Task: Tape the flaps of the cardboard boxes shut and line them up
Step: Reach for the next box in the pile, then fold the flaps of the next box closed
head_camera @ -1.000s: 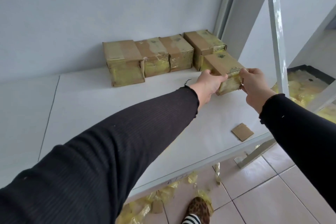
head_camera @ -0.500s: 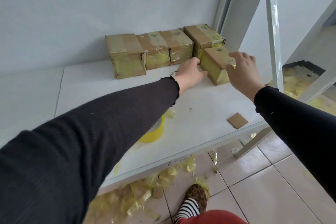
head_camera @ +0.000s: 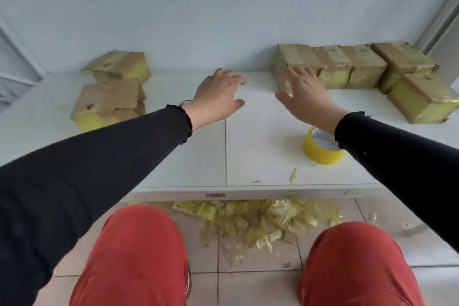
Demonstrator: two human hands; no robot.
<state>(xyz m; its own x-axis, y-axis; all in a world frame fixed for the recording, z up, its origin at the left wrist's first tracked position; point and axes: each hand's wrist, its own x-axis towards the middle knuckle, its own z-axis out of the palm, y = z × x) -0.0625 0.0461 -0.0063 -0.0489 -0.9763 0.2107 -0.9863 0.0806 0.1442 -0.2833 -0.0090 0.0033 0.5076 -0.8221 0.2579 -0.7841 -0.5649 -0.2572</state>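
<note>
Left hand [head_camera: 218, 99]: we see it raised over the table [head_camera: 248, 161], fingers apart and relaxed, holding nothing.
Right hand [head_camera: 304, 97]: we see it in front of the leftmost taped box, fingers spread, clamped on nothing; we cannot tell whether it touches the box.
Taped boxes [head_camera: 332, 64]: four stand in a row against the wall at the right; a fifth [head_camera: 422, 97] sits in front of the row's right end, out of line.
Untaped boxes [head_camera: 109, 99]: two lie at the far left of the table, well apart from the row, with flaps that look loose.
Tape roll [head_camera: 323, 149]: yellow, on the table just beside the right sleeve.
Handling: we judge the boxes light and fairly stiff, with tape-covered faces likely slick; loose flaps may buckle.
Hold: we would take a box by two opposite side walls, not by its flaps.
Floor [head_camera: 250, 221]: yellow tape scraps lie under the table edge.
</note>
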